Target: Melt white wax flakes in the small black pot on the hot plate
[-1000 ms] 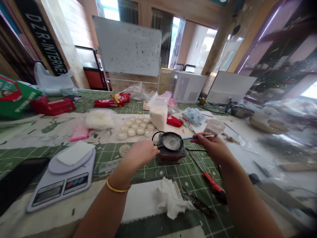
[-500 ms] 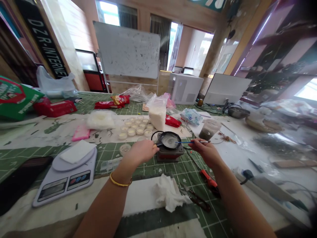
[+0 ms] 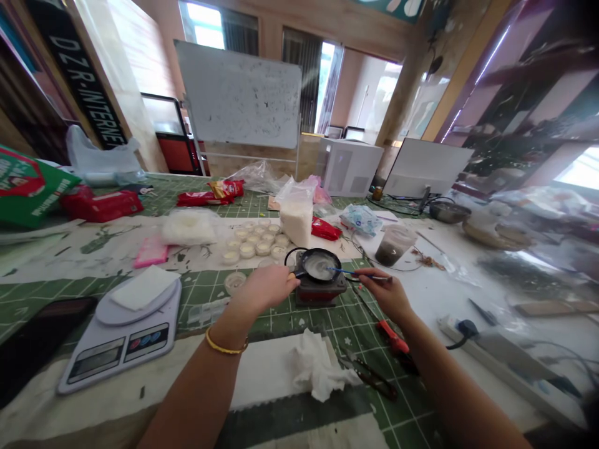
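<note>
My left hand (image 3: 264, 288) grips the short handle of a small black pan (image 3: 321, 265), which sits on a small electric hot plate (image 3: 321, 292). The pan holds a pale, milky liquid. My right hand (image 3: 386, 295) pinches a thin blue stick (image 3: 356, 272), and its tip reaches over the pan's rim into the liquid. A gold bangle (image 3: 227, 346) circles my left wrist. Several small cups of white solid (image 3: 250, 246) stand just beyond the pan.
A digital kitchen scale (image 3: 119, 340) lies left on the green cutting mat (image 3: 262, 318). Nearby are a bag of white granules (image 3: 296, 219), a jar with dark contents (image 3: 394, 245), crumpled tissue (image 3: 318, 365), red-handled tools (image 3: 393, 337), and a power strip (image 3: 472, 343).
My right hand has moved left and lower, bringing the stick's tip further over the pan. The view has shifted slightly. The pan stays in my left hand's grip.
</note>
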A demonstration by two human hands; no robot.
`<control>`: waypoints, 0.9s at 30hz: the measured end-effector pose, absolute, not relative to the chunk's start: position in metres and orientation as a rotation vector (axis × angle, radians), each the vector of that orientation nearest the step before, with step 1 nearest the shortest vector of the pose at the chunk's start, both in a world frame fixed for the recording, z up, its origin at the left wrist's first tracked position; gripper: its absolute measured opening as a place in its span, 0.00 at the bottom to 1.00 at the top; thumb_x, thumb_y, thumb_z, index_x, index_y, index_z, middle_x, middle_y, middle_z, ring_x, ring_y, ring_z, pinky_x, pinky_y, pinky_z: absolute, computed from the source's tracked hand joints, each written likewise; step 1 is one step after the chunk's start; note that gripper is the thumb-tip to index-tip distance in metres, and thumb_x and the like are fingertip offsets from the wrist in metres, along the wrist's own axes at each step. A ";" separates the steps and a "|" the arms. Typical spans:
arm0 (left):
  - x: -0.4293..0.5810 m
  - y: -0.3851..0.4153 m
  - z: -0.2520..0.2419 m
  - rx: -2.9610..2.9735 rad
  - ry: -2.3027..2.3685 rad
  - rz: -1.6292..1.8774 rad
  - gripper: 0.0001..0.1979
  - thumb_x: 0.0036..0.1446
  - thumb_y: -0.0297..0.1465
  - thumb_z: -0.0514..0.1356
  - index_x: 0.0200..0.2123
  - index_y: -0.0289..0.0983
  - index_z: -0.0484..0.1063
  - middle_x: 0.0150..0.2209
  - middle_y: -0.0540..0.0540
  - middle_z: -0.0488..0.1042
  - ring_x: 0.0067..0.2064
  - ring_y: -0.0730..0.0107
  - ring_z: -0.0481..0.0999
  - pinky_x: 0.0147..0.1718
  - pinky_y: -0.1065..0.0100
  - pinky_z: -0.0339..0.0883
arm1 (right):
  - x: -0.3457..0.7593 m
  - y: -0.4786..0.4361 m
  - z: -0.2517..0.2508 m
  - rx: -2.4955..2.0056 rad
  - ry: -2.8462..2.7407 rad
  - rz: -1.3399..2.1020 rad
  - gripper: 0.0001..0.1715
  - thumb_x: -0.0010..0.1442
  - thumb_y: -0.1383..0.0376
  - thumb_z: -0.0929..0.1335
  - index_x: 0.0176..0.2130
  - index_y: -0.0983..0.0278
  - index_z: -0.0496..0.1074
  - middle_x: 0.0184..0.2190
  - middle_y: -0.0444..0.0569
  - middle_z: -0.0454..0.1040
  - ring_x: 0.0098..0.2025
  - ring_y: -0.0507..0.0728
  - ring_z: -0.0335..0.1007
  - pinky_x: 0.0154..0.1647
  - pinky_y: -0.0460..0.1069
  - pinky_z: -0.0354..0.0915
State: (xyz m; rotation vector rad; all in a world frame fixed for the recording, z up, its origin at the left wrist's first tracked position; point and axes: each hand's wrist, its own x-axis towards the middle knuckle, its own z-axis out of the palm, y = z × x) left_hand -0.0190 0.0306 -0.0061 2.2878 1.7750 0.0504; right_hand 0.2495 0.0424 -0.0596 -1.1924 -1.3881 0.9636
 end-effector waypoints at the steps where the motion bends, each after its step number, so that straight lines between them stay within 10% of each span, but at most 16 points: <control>1: -0.019 0.031 -0.007 2.287 1.773 0.052 0.19 0.58 0.42 0.45 0.31 0.38 0.71 0.37 0.41 0.75 0.39 0.57 0.74 0.33 0.64 0.64 | 0.259 0.038 -0.060 -1.210 -1.412 0.944 0.13 0.45 0.59 0.72 0.33 0.63 0.77 0.28 0.46 0.78 0.31 0.54 0.71 0.33 0.49 0.65; 20: -0.018 0.031 -0.006 2.288 1.764 0.023 0.20 0.58 0.42 0.45 0.31 0.37 0.72 0.36 0.40 0.76 0.38 0.58 0.74 0.33 0.64 0.64 | 0.283 0.025 -0.047 -1.344 -1.532 0.743 0.15 0.51 0.57 0.69 0.38 0.62 0.75 0.30 0.46 0.78 0.28 0.53 0.70 0.28 0.47 0.65; 27: -0.018 0.029 -0.005 2.283 1.769 0.026 0.19 0.58 0.41 0.45 0.29 0.37 0.71 0.35 0.41 0.76 0.36 0.59 0.74 0.31 0.65 0.63 | 0.269 0.039 -0.046 -1.232 -1.327 0.852 0.13 0.50 0.56 0.70 0.35 0.61 0.73 0.28 0.46 0.78 0.36 0.56 0.74 0.43 0.51 0.66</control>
